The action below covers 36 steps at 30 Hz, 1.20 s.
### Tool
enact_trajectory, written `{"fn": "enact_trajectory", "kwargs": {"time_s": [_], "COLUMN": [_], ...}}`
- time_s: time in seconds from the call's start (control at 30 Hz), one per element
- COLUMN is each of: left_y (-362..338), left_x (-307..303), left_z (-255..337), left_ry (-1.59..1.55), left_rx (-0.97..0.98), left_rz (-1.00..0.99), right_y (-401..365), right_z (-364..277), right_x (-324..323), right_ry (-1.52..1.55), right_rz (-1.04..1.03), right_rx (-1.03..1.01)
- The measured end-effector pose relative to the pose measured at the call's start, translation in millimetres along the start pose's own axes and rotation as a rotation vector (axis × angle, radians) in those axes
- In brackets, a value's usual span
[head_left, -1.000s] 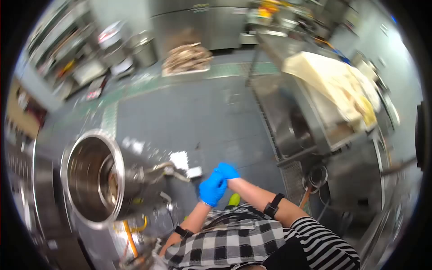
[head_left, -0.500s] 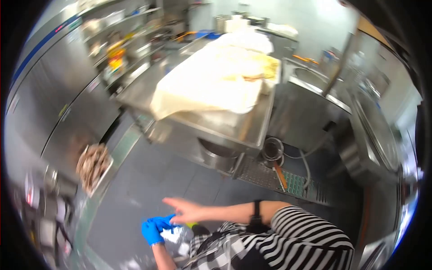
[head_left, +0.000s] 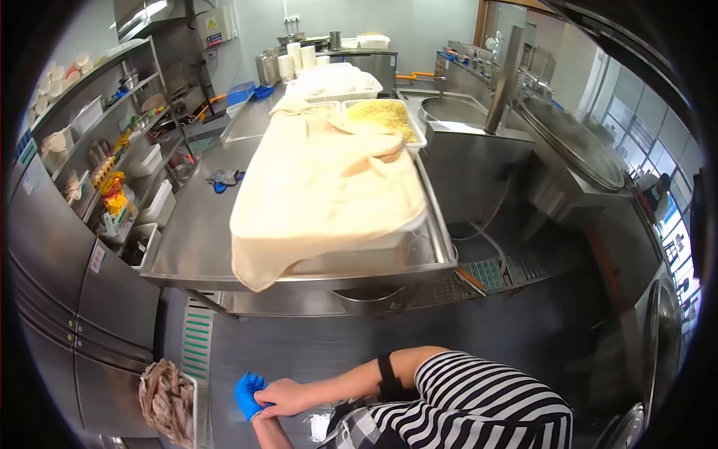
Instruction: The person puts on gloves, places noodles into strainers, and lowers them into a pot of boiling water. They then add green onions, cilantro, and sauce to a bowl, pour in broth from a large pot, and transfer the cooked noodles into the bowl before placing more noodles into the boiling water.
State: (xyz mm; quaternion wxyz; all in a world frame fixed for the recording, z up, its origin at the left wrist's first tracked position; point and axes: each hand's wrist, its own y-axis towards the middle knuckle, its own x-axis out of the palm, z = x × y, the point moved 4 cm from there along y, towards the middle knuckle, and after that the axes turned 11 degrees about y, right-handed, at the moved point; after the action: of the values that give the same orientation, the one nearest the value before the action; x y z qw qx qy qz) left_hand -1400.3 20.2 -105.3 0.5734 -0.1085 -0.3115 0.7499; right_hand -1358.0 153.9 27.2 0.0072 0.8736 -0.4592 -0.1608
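Observation:
My left hand (head_left: 249, 395) wears a blue glove and is near the bottom, left of centre, in front of my body. Its fingers are curled, and what they hold, if anything, is too small to make out. Bare and ungloved, my right hand (head_left: 283, 397) reaches across from the right, with its fingers closed on the glove's cuff (head_left: 255, 414) at my left wrist. Both hands touch there, above the dark floor (head_left: 314, 344).
A steel table (head_left: 187, 258) ahead carries a cloth-covered load (head_left: 329, 194) and a tray of yellow noodles (head_left: 378, 117). Shelves (head_left: 153, 78) and steel cabinets (head_left: 112, 292) stand left; a crate of brownish pieces (head_left: 166, 402) is below. Sinks and large pans are right.
The view has swung up and right. My right hand has gone from an outstretched finger beside the blue glove to gripping at my left wrist.

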Motion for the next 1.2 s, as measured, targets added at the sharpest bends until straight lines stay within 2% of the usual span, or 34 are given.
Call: {"fn": "enact_trajectory", "kwargs": {"time_s": [0.07, 0.1, 0.13, 0.17, 0.23, 0.3, 0.43, 0.47, 0.5, 0.53, 0.57, 0.63, 0.7, 0.77, 0.8, 0.83, 0.87, 0.9, 0.97, 1.0, 1.03, 1.07, 1.1, 1.13, 1.2], "left_y": [36.1, 42.8, 49.2, 58.5, 147.9, 131.5, 149.5, 167.9, 165.8, 165.4, 168.6, 194.0, 206.4, 197.1, 192.9, 197.4, 210.1, 227.3, 276.0, 307.2, 332.2, 355.9, 381.5, 405.3, 454.8], "left_x": [-2.5, 3.0, 13.4, 9.3, -25.9, -9.4, -19.4, -36.4, -36.3, -35.4, -35.4, -46.9, -47.6, -39.4, -46.9, -57.4, -74.2, -97.1, -148.3, -173.1, -185.3, -194.8, -204.1, -208.4, -217.9], "left_z": [5.1, 15.1, 25.2, 33.8, 5.5, 76.7, 156.5, 163.0, 182.7, 200.2, 215.5, 238.6, 281.2, 329.5, 350.8, 370.6, 383.9, 396.1, 404.4, 400.4, 400.9, 396.8, 391.9, 390.1, 375.3], "left_ry": [-0.039, -0.045, 0.011, 0.067, -0.016, -0.001, -0.063, -0.093, -0.110, -0.092, -0.072, -0.042, -0.038, 0.258, 0.283, 0.309, 0.242, 0.240, 0.091, 0.286, 0.292, 0.524, 0.756, 0.765, 0.969], "left_rx": [-0.136, -0.135, -0.120, -0.101, -0.138, -0.037, 0.187, 0.221, 0.223, 0.178, 0.134, 0.192, 0.353, 0.383, 0.376, 0.373, 0.310, 0.308, 0.100, 0.110, 0.098, 0.016, -0.064, -0.070, -0.188], "left_rz": [-0.148, -0.127, -0.286, -0.431, -0.438, -0.335, -0.113, -0.189, -0.158, -0.071, 0.010, 0.056, -0.172, -0.365, -0.465, -0.570, -0.709, -0.712, -0.680, -0.586, -0.600, -0.606, -0.610, -0.631, -0.747], "right_y": [34.7, 51.6, 70.8, 91.8, 128.8, 168.5, 254.7, 276.9, 294.3, 315.6, 341.2, 393.5, 440.3, 489.3, 511.1, 527.3, 535.4, 537.0, 525.5, 517.0, 508.1, 498.6, 492.5, 488.2, 450.6], "right_z": [13.0, 18.9, 29.4, 55.8, 55.2, 53.2, 56.7, 55.3, 51.2, 59.0, 66.2, 85.9, 103.1, 139.0, 171.8, 185.0, 197.4, 212.3, 165.2, 175.9, 178.5, 173.0, 159.4, 149.9, 204.2], "right_x": [-9.2, -11.4, -15.3, -10.4, -23.5, -37.0, -37.3, -34.9, -32.9, -28.4, -28.6, -30.0, -33.4, -51.2, -78.2, -109.1, -144.2, -180.4, -226.6, -248.5, -263.2, -268.9, -266.3, -268.9, -292.4], "right_ry": [0.008, 0.021, 0.106, 0.290, 0.397, 0.501, 0.451, 0.169, -0.112, -0.097, -0.163, -0.247, -0.216, -0.472, -0.203, -0.285, -0.288, -0.188, -0.161, -0.124, -0.069, 0.006, -0.018, -0.258, -1.114], "right_rz": [-0.072, -0.145, -0.202, -0.266, -0.316, -0.338, -0.326, -0.178, -0.025, -0.052, -0.020, 0.015, 0.096, 0.277, 0.433, 0.563, 0.601, 0.627, 0.767, 0.798, 0.794, 0.711, 0.668, 0.606, 0.703], "right_rx": [-0.052, -0.106, -0.150, -0.061, 0.021, 0.148, 0.092, -0.195, -0.483, -0.488, -0.464, -0.344, -0.365, -0.153, 0.055, 0.017, 0.096, 0.004, 0.091, 0.265, 0.416, 0.663, 0.819, 1.026, 0.813]}}
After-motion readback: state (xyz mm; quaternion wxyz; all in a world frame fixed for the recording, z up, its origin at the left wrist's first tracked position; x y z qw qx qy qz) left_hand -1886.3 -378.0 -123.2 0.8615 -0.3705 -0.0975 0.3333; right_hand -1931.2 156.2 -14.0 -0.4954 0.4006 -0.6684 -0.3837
